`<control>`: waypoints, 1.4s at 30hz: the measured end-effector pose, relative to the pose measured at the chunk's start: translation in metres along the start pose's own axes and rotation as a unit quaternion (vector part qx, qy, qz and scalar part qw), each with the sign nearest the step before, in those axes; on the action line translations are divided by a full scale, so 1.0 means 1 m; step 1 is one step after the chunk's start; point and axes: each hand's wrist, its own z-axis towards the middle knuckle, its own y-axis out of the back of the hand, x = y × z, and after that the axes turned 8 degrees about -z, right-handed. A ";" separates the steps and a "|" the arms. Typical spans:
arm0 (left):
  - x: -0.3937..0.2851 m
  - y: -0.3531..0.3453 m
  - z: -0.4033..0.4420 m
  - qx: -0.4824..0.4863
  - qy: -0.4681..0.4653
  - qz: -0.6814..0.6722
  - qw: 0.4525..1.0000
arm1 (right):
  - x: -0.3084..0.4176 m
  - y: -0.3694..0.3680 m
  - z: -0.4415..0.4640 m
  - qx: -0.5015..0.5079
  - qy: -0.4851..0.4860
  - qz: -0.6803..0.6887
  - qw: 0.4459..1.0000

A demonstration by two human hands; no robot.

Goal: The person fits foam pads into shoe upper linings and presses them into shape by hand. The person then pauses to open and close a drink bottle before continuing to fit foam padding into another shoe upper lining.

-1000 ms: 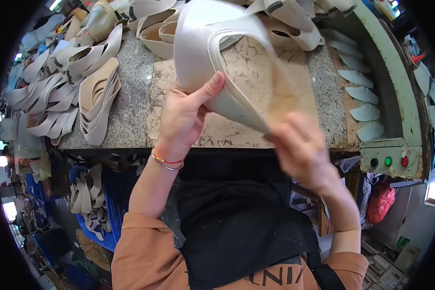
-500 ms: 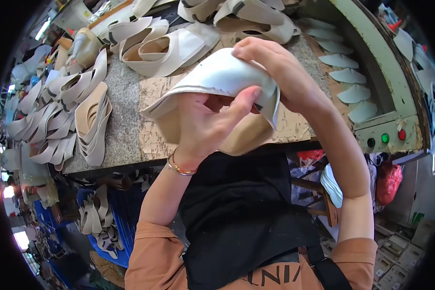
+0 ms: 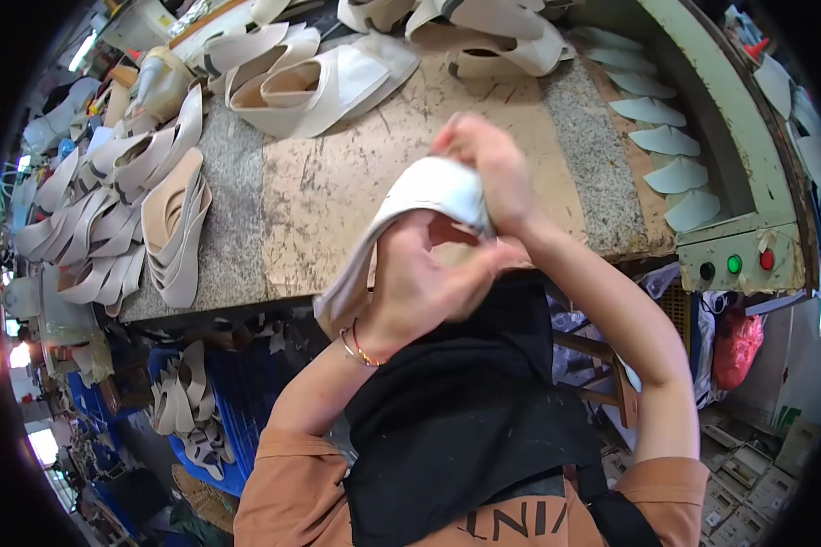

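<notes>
A pale, off-white shoe upper (image 3: 420,187) is held over the front edge of the bench, its curved edge arching over my left hand (image 3: 420,283). That hand grips it from the inside, with the thumb stretched to the right below the opening. My right hand (image 3: 502,173) is beside the upper's right side, fingers bent above its top. Motion blur smears those fingers, so their hold is unclear. The lower end of the upper hangs past my left wrist and is partly hidden.
More shoe uppers (image 3: 315,91) lie at the back of the bench (image 3: 233,273), and nested stacks (image 3: 175,242) cover its left. A row of thin white pieces (image 3: 666,141) lines the right side, beside a green machine frame with buttons (image 3: 733,264). Below left is a blue bin (image 3: 237,410).
The shoe upper has come down toward me and turned to a steeper angle. My right hand has moved down with it and is now blurred. My left hand keeps its hold inside.
</notes>
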 end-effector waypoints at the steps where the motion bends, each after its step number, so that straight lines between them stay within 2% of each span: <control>1: 0.000 0.004 -0.005 -0.017 0.070 -0.063 0.995 | 0.000 -0.007 -0.006 0.044 -0.092 -0.048 0.994; 2: 0.000 0.015 0.001 -0.041 0.232 -0.103 0.966 | -0.007 -0.002 0.004 0.127 -0.152 -0.089 0.976; 3: 0.035 0.021 0.003 -0.076 0.225 -0.281 0.930 | -0.017 0.010 0.019 0.206 -0.208 -0.130 0.947; 5: 0.082 0.041 0.015 -0.161 0.222 -0.422 0.864 | -0.035 0.031 0.036 0.132 -0.068 -0.225 0.963; 6: 0.085 0.049 0.017 -0.105 0.198 -0.449 0.865 | -0.039 0.036 0.042 0.094 0.004 -0.270 0.958; 7: 0.075 0.059 0.011 -0.098 0.265 -0.399 0.872 | -0.037 0.036 0.040 0.159 0.001 -0.288 0.944; 9: 0.028 0.073 0.012 0.051 0.254 -0.212 0.942 | -0.024 0.032 0.016 0.280 -0.012 -0.316 0.906; 10: 0.025 0.071 0.022 0.054 0.093 0.093 0.990 | -0.005 0.018 0.009 0.277 -0.004 -0.382 0.882; 11: 0.027 0.068 0.039 0.052 -0.078 0.387 0.917 | -0.010 0.003 0.012 0.250 -0.025 -0.408 0.878; 12: 0.035 0.071 0.056 0.093 -0.131 0.526 0.835 | -0.018 -0.012 0.020 0.223 -0.042 -0.435 0.871; 13: 0.044 0.075 0.072 0.118 -0.196 0.643 0.731 | -0.028 -0.026 0.026 0.195 -0.057 -0.463 0.863; 14: 0.066 0.085 0.084 0.193 -0.148 0.645 0.724 | -0.040 -0.043 0.006 0.096 0.054 -0.393 0.913; 15: 0.081 0.092 0.091 0.268 -0.100 0.640 0.713 | -0.070 -0.057 -0.017 -0.021 0.203 -0.561 0.802; 16: 0.084 0.104 0.089 0.255 -0.090 0.631 0.727 | -0.070 -0.055 -0.047 0.030 0.234 -0.576 0.783; 17: 0.085 0.123 0.084 0.242 -0.080 0.622 0.741 | -0.066 -0.047 -0.081 0.088 0.241 -0.560 0.788; 18: 0.085 0.134 0.082 0.227 -0.072 0.613 0.753 | -0.056 -0.039 -0.095 0.084 0.209 -0.559 0.798; 19: 0.078 0.124 0.082 0.224 -0.054 0.631 0.741 | -0.046 -0.034 -0.102 0.079 0.171 -0.555 0.810; 21: 0.059 0.084 0.075 0.235 -0.020 0.659 0.715 | -0.034 -0.040 -0.059 0.048 0.090 -0.495 0.863; 22: 0.073 0.078 0.069 0.245 -0.110 0.615 0.741 | -0.030 -0.037 -0.031 0.032 0.062 -0.467 0.881; 25: 0.051 0.084 0.026 0.211 -0.013 0.650 0.730 | -0.052 -0.009 0.003 0.045 0.035 -0.447 0.893; 26: 0.052 0.098 0.015 0.177 -0.040 0.605 0.776 | -0.057 0.004 0.003 0.023 -0.003 -0.332 0.943; 28: 0.060 0.119 -0.017 0.098 -0.077 0.500 0.857 | -0.064 -0.001 -0.018 0.044 0.061 -0.306 0.949; 29: 0.056 0.117 -0.028 0.121 0.038 0.317 0.940 | -0.066 -0.008 -0.030 0.057 0.098 -0.292 0.950; 30: 0.049 0.112 -0.034 0.138 0.145 0.118 0.973 | -0.066 -0.023 -0.042 0.040 0.141 -0.256 0.956; 31: 0.040 0.107 -0.039 0.151 0.242 -0.092 0.954 | -0.057 -0.020 -0.043 0.072 0.065 -0.215 0.972; 33: 0.001 0.111 -0.044 0.386 0.346 -0.129 0.845 | -0.059 0.011 -0.027 0.232 -0.004 -0.077 0.970; 34: 0.012 0.112 -0.043 0.237 0.277 -0.307 0.879 | -0.024 0.029 -0.028 0.327 -0.027 -0.079 0.941; 35: 0.024 0.113 -0.043 0.124 0.160 -0.468 0.860 | 0.011 0.032 -0.033 0.330 0.020 0.000 0.944; 36: 0.034 0.116 -0.033 0.047 0.234 -0.464 0.853 | 0.046 0.035 -0.038 0.338 0.066 0.081 0.935; 38: 0.049 0.115 0.001 0.044 0.280 -0.426 0.860 | 0.082 0.042 -0.039 0.312 0.131 0.184 0.923; 39: 0.044 0.111 0.012 0.089 0.215 -0.291 0.928 | 0.094 0.042 -0.038 0.290 0.138 0.172 0.931; 40: 0.031 0.102 0.027 0.115 0.145 -0.145 0.972 | 0.104 0.046 -0.034 0.267 0.144 0.138 0.943; 41: 0.033 0.106 0.034 0.076 0.105 -0.078 0.989 | 0.114 0.050 -0.032 0.262 0.159 0.062 0.950; 42: 0.027 0.111 0.043 0.039 0.241 -0.248 0.938 | 0.124 0.054 -0.029 0.256 0.174 -0.015 0.951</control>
